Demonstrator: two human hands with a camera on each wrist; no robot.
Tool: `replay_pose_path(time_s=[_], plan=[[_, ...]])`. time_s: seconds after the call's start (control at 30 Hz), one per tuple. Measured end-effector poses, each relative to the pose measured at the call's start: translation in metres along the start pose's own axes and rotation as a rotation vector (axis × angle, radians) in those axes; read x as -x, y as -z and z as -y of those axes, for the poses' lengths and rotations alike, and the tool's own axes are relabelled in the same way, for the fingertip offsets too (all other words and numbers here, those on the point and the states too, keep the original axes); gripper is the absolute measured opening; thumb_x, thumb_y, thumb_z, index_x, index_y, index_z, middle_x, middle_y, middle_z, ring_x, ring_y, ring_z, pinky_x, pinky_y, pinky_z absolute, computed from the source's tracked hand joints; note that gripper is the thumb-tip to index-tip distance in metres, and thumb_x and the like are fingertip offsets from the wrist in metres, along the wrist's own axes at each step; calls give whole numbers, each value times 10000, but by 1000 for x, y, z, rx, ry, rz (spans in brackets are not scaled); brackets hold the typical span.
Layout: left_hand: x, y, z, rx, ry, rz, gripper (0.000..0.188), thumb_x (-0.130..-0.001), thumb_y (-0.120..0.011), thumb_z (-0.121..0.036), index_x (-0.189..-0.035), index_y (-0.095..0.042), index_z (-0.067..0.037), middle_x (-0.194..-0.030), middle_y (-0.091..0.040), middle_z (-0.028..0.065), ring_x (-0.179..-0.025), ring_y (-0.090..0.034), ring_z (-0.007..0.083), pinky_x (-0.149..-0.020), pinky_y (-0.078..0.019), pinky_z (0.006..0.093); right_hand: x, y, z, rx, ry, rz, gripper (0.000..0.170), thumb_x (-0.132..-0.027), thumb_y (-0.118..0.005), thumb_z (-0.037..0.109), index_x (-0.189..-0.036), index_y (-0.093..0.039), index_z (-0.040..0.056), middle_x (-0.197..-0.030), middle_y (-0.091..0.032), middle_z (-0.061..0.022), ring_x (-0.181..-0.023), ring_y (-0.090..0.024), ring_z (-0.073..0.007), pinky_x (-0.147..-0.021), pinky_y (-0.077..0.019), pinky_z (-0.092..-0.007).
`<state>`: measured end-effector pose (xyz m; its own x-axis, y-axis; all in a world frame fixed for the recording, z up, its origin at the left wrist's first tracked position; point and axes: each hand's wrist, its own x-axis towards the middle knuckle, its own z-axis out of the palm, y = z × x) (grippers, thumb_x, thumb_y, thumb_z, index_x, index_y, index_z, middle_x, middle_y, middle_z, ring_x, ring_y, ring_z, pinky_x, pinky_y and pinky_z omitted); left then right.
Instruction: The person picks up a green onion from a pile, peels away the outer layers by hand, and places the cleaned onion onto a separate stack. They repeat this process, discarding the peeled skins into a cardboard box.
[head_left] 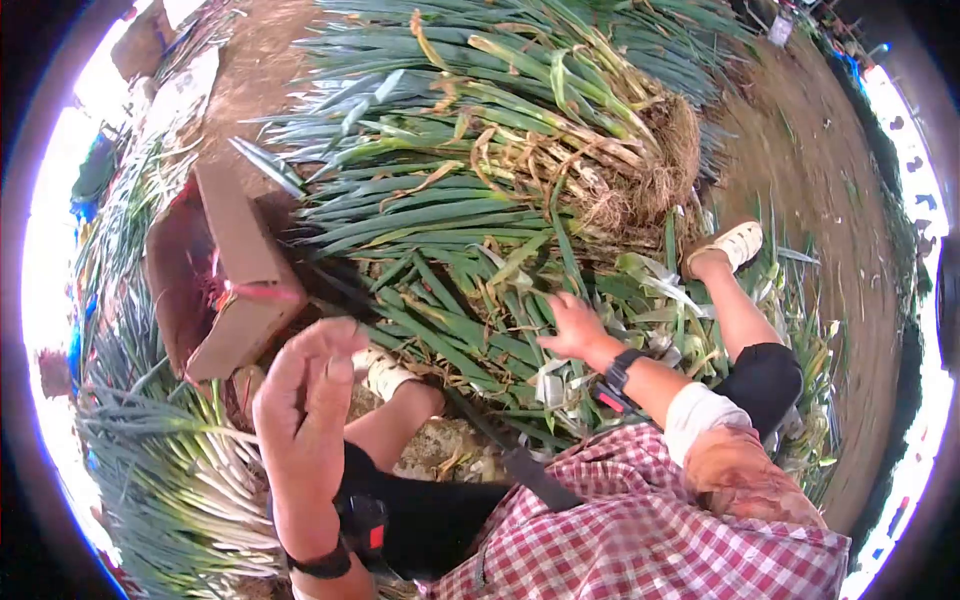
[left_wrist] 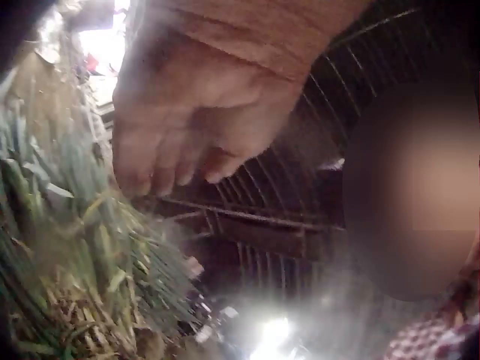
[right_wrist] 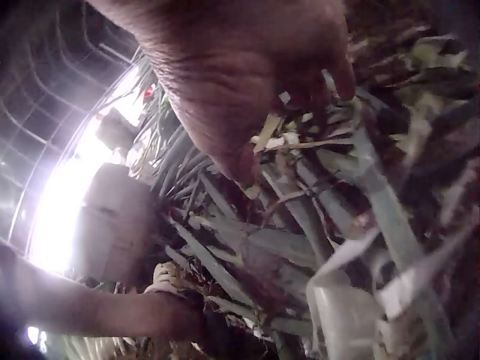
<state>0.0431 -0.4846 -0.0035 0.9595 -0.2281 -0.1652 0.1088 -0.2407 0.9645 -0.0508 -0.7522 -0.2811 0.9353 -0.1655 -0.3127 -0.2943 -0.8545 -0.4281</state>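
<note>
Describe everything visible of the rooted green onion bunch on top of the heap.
The rooted green onion bunch lies on its side atop the heap, ahead of the person. Its matted, brown, fibrous roots face image right; pale stems run into long green leaves toward image left, with withered tan leaves mixed in. It looks untrimmed; I can make out no tie. The right hand and left hand are both clear of it.

Dirt flr, lg grn onion pile, loose lvs
</note>
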Motion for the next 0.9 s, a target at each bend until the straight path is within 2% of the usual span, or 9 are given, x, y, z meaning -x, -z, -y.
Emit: replay_pose_path(time_s=[0.17, 0.23, 0.3, 0.37, 0.43, 0.6, 0.67, 0.73, 0.9], plan=[[-9, -10, 5, -350, -43, 16, 189, -793, -507, -27, -957, -545, 57, -836, -602, 92, -796, -570, 117, -706, -436, 213, -68, -37, 26, 76, -166, 9, 1038, -517, -718, 514, -1285, -251, -6, -1239, -347, -232, -1131, -365, -372, -901, -312, -516], [-13, -14, 6, -417, 11, -44, 202, -776, -519, -36, -951, -544, 60, -840, -604, 101, -789, -577, 129, -706, -440, 219, -80, -54, 34, -96, -447, 209, 1117, -483, -724, 545, -1303, -209, -12, -1235, -350, -235, -1133, -362, -371, -898, -308, -528], [-16, -15, 8, -479, 0, -41, 247, -785, -426, -50, -978, -531, 65, -865, -582, 104, -791, -562, 147, -668, -476, 266, -57, -82, 52, 49, -250, 218, 1143, -443, -740, 549, -1294, -227, -15, -1214, -377, -223, -1129, -367, -366, -904, -303, -538], [-19, -23, 6, -450, 31, -78, 247, -791, -427, -68, -971, -532, 63, -863, -577, 105, -784, -561, 149, -664, -476, 264, -17, -117, 58, 166, -27, 158, 745, -654, -662, 204, -1274, -294, 19, -1109, -437, -202, -1061, -411, -344, -876, -333, -530], [-23, -30, 2, -472, 40, -101, 245, -798, -430, -98, -955, -533, 59, -866, -569, 105, -770, -554, 148, -654, -476, 260, 18, -127, 46, 208, 195, 233, 584, -698, -538, 51, -1249, -344, 26, -1023, -483, -169, -963, -459, -313, -764, -394, -517], [-27, -54, -6, -518, 33, -95, 222, -805, -440, -112, -914, -543, 51, -865, -565, 105, -764, -544, 145, -644, -467, 257, 71, -100, -39, -92, 299, 452, 177, -713, -525, 79, -878, -500, 21, -728, -551, -189, -685, -560, -350, -607, -451, -436], [-24, -59, -11, -606, 51, -46, 211, -812, -460, -130, -882, -548, 49, -844, -566, 103, -762, -539, 141, -644, -446, 253, 112, -130, -136, 169, 369, 724, 232, -694, -518, 70, -926, -522, 65, -818, -590, -197, -752, -592, -311, -637, -477, -402], [-21, -53, -5, -570, -18, -30, 227, -798, -484, -158, -867, -546, 48, -811, -576, 100, -732, -547, 142, -646, -432, 248, 122, -63, -201, 330, 148, 969, 217, -689, -531, 99, -903, -540, 62, -815, -595, -183, -750, -593, -301, -635, -476, -399], [-17, -40, -9, -673, 60, 159, 267, -779, -564, -195, -961, -556, 1, -824, -606, 118, -711, -598, 187, -630, -456, 261, 148, 21, -267, 294, -28, 968, 208, -676, -564, 171, -847, -585, 54, -807, -608, -149, -745, -596, -277, -629, -475, -390]])
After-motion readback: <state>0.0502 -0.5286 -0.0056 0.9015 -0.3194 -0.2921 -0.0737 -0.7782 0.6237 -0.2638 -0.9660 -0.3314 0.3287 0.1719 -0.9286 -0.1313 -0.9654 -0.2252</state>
